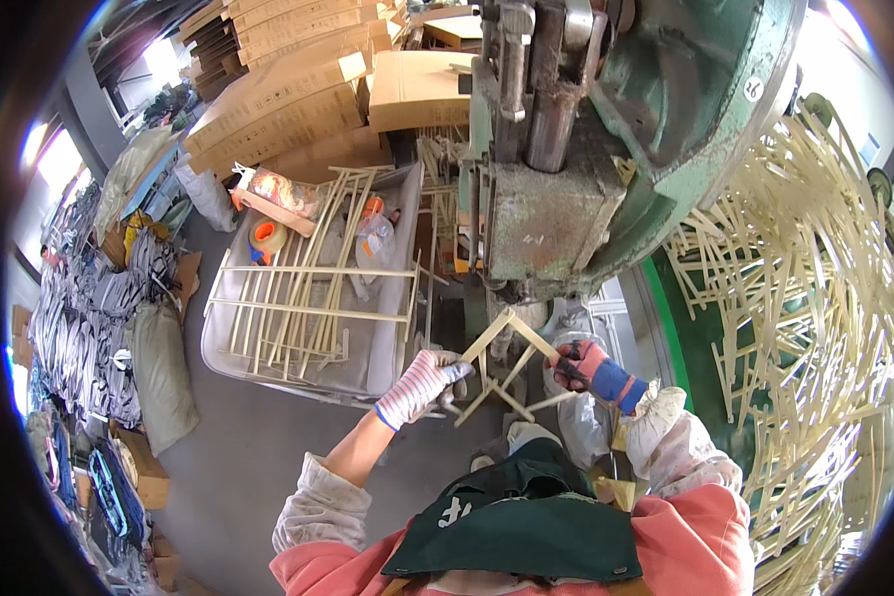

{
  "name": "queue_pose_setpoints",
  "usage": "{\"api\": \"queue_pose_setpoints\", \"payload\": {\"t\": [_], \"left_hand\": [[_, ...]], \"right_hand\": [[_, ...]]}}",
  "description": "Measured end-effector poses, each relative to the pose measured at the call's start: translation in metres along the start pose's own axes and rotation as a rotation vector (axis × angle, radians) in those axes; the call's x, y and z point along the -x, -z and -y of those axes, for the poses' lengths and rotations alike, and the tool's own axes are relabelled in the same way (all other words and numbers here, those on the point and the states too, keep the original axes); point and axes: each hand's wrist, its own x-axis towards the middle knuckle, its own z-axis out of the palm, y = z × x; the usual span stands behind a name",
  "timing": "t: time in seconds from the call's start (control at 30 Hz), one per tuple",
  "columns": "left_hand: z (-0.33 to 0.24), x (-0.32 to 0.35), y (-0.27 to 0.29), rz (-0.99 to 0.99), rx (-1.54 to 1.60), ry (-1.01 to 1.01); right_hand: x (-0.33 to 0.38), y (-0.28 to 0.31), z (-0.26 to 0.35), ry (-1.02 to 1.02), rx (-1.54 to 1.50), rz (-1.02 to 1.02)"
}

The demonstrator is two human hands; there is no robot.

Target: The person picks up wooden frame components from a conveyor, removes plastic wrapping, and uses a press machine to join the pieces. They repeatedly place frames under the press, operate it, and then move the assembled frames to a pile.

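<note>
Both my hands are gloved and hold a zigzag frame of pale cream strips point(533, 335) beneath the head of a green press point(546, 223). Its peak sits just under the press's lower tool, and other strips cross below it. My left hand point(429, 385), in a red-and-white striped glove with a grey palm, is closed on the left side of the frame. On the right side, my right hand point(594, 372) grips the frame in a red, dark and blue glove. Whether the frame touches the tool I cannot tell.
A pale tub point(387, 343) on my left holds loose strips, an orange tape roll point(267, 235) and plastic bags. Behind it rise stacked cardboard boxes point(318, 89). A large heap of cream strips point(765, 288) lies on the right. Full sacks point(161, 382) stand far left.
</note>
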Motion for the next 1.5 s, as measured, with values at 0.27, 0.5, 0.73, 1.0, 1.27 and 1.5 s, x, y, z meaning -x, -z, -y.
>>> {"api": "queue_pose_setpoints", "payload": {"t": [0.27,0.5,0.73,1.0,1.27,1.5], "left_hand": [[-0.019,0.003,0.0,0.014,-0.073,0.038],[-0.031,0.009,0.0,0.01,-0.127,0.012],[-0.03,0.013,-0.007,-0.24,-0.745,-0.56],[-0.029,0.113,0.001,-0.616,-1.024,-0.509],[-0.007,0.283,0.143,-0.921,-0.267,-1.09],[0.133,0.323,0.159,-1.275,0.071,-0.78]], "right_hand": [[-0.003,0.005,0.001,-0.026,-0.031,0.026],[-0.004,0.014,0.001,-0.013,-0.05,0.1],[0.019,-0.001,0.021,0.132,-0.024,0.171],[0.026,0.033,-0.028,0.102,-0.03,0.332],[-0.022,0.14,-0.264,-0.089,-0.214,0.066],[-0.005,0.065,-0.23,0.899,-0.45,0.031]]}}
